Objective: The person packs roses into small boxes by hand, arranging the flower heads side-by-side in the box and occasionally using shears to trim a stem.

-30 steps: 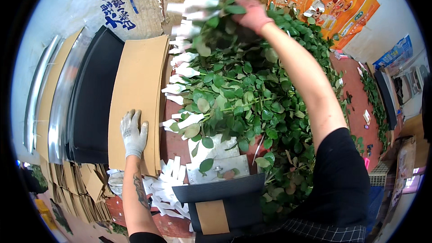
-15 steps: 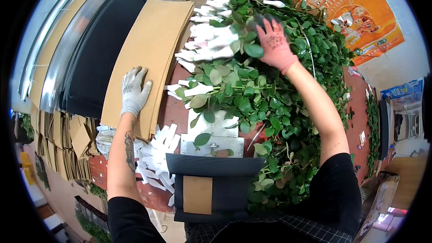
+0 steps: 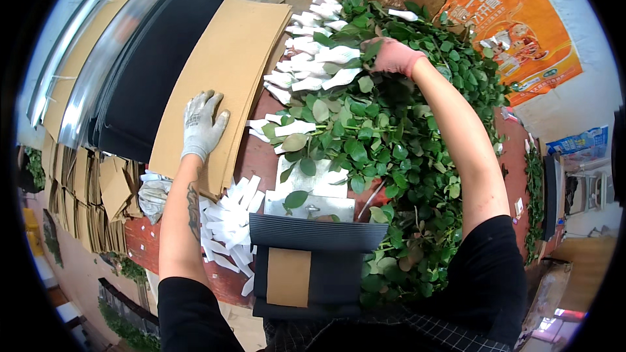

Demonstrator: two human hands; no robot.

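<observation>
My left hand, in a pale grey glove, lies flat with fingers apart on a stack of tan corrugated cardboard sheets. Over the far part of a big heap of leafy flower stems, my right hand in a pink glove has its fingers curled down around a flower stem. Leaves partly hide those fingertips. Just left of it, several flower heads in white sleeves point leftward. Closer to me, a smaller group of white-sleeved heads lies beside the cardboard.
Loose white sleeves are piled on the red table. A metal plate sits behind a black corrugated stand close to my body. Black sheets lean at the left, above folded cardboard pieces. A crumpled glove lies near my left forearm.
My right hand's spread fingers have curled and closed down among the stems near the white-sleeved heads. My left hand stays on the cardboard; the whole view has shifted slightly.
</observation>
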